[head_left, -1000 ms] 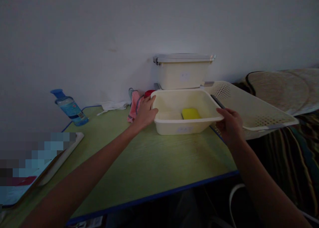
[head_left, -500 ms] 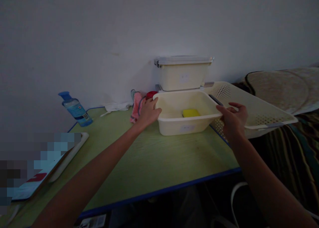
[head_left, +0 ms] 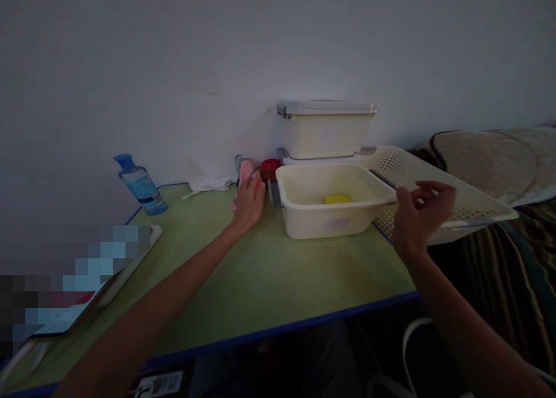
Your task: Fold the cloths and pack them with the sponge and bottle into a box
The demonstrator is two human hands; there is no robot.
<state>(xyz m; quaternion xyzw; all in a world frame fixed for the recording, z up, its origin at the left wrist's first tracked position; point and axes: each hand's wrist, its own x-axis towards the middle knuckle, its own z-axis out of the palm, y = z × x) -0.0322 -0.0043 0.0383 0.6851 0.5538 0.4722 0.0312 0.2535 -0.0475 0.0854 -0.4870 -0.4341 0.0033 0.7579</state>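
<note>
A clear blue plastic bottle (head_left: 141, 183) stands far left on the pale green tabletop (head_left: 260, 270). The left hand (head_left: 248, 204) rests open beside a pink cloth (head_left: 244, 172), just clear of the cream rectangular plastic tub (head_left: 334, 218). The tub sits mid-table with a yellow sponge (head_left: 337, 199) inside. The right hand (head_left: 419, 212) hovers loose-fingered, gripping nothing, just off the tub's right rim, before a perforated cream tray (head_left: 460, 198).

The cream plastic tub (head_left: 330, 224) shows a bright yellow flat sponge (head_left: 337, 199) inside, against the pale green wood-grain tabletop (head_left: 269, 270) with its dark blue edge. The small pink cloth (head_left: 245, 167) and blue-capped clear blue plastic bottle (head_left: 141, 183) add colour; the cream perforated plastic basket (head_left: 399, 165) is dotted with holes.
</note>
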